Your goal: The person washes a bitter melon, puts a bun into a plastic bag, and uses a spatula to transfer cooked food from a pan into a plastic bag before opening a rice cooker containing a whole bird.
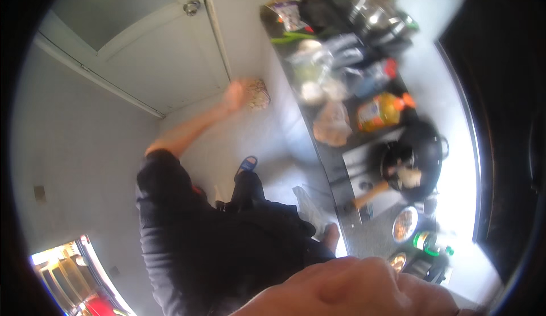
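Observation:
My left hand is blurred at the end of an outstretched bare forearm. It appears beside a patterned, light-brown item near the floor by the door; whether they touch is unclear. Very close to the camera, my right hand fills the bottom edge with its knuckles bent, its fingertips out of view. Behind it stands the counter with a black wok on a cooktop. Pale food lies in the wok, and a wooden handle points out towards the counter's front edge.
Along the counter are a yellow oil bottle, plastic bags of food, a plate of food and a green-capped bottle. A thin plastic bag hangs by its front. A white door and a blue sandal are to the left.

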### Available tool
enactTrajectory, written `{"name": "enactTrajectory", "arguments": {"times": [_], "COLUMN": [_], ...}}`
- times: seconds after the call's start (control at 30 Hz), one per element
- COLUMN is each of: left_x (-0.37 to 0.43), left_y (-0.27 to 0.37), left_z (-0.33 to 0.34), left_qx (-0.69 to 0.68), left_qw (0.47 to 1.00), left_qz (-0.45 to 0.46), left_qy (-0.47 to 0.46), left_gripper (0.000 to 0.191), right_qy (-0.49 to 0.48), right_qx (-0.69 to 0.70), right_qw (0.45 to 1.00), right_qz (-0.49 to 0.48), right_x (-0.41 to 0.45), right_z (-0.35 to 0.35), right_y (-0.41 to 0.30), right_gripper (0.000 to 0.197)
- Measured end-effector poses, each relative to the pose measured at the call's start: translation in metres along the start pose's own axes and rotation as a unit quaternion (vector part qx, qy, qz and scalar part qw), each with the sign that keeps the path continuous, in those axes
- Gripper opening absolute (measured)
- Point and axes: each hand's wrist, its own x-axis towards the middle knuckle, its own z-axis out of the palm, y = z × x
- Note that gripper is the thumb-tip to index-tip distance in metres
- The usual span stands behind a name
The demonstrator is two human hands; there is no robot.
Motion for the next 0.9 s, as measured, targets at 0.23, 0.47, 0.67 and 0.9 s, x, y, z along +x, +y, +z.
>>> {"name": "enactTrajectory", "arguments": {"times": [0.23,0.47,0.67,0.9], "left_x": [0.234,0.269,0.22,0.016], "left_y": [-0.204,-0.249,-0.213,-0.105], "left_z": [-0.156,-0.165,-0.157,-0.169], "left_qx": [0.316,0.326,0.31,0.258], "left_qw": [0.933,0.935,0.94,0.957], "left_qz": [-0.117,-0.14,-0.128,-0.129], "left_qy": [0.128,0.002,0.066,0.023], "left_gripper": [0.04,0.027,0.032,0.05], "right_qy": [-0.064,-0.091,-0.128,-0.241], "right_qx": [-0.051,-0.065,0.054,-0.006], "right_qw": [0.994,0.986,0.965,0.97], "right_qz": [0.067,0.126,0.221,0.004], "right_x": [0.053,0.089,0.103,0.117], "right_z": [0.138,0.178,0.197,0.191], "right_y": [-0.151,-0.164,-0.181,-0.172], "right_gripper": [0.015,0.016,0.016,0.016]}}
